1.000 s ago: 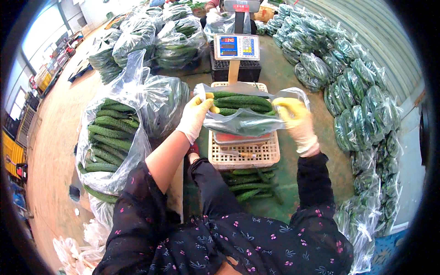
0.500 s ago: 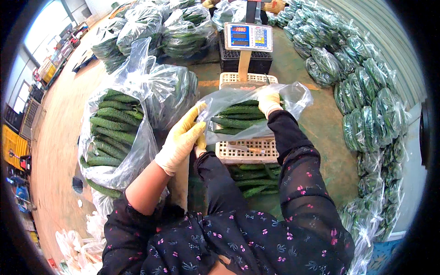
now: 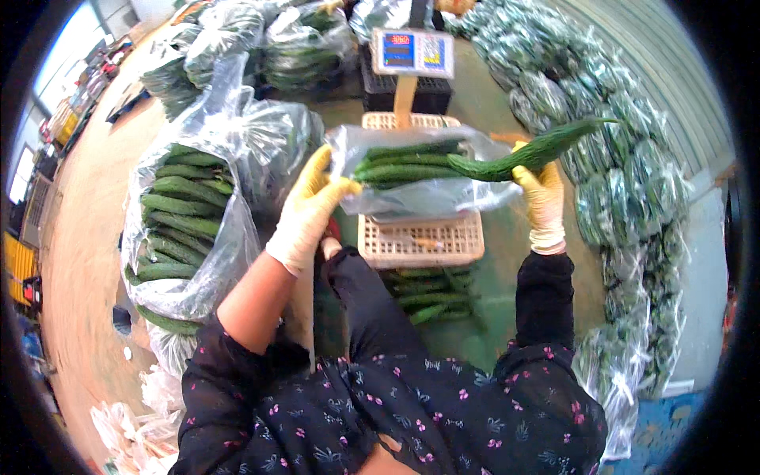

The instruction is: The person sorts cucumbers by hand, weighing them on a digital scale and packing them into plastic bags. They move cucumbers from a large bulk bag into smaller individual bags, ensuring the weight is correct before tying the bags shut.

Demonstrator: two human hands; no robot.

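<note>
clamped around a long dark-green cucumber (image 3: 538,150), the right grip (image 3: 541,194), a hand in a pale yellow glove, is to the right of an open clear plastic bag (image 3: 412,204); the cucumber slants, its far tip up to the right and its other end over the bag's right side, next to the cucumbers (image 3: 408,169) lying lengthwise inside. the left grip (image 3: 307,207), gloved alike, is at the bag's left edge with thumb and forefinger spread apart; whether its other fingers pinch the film, one cannot tell. the bag lies above a tan slotted crate (image 3: 380,252), in front of a tan post (image 3: 405,103) that carries a scale display (image 3: 413,52). behind the post stands a black crate (image 3: 408,85). loose cucumbers (image 3: 435,299) lie on the green floor (image 3: 507,313) on the wearer's side of the tan crate. to the left, a big open bag (image 3: 237,237) bulges with cucumbers, and bagged cucumbers (image 3: 625,194) line the right side along a ribbed wall (image 3: 673,87).
</note>
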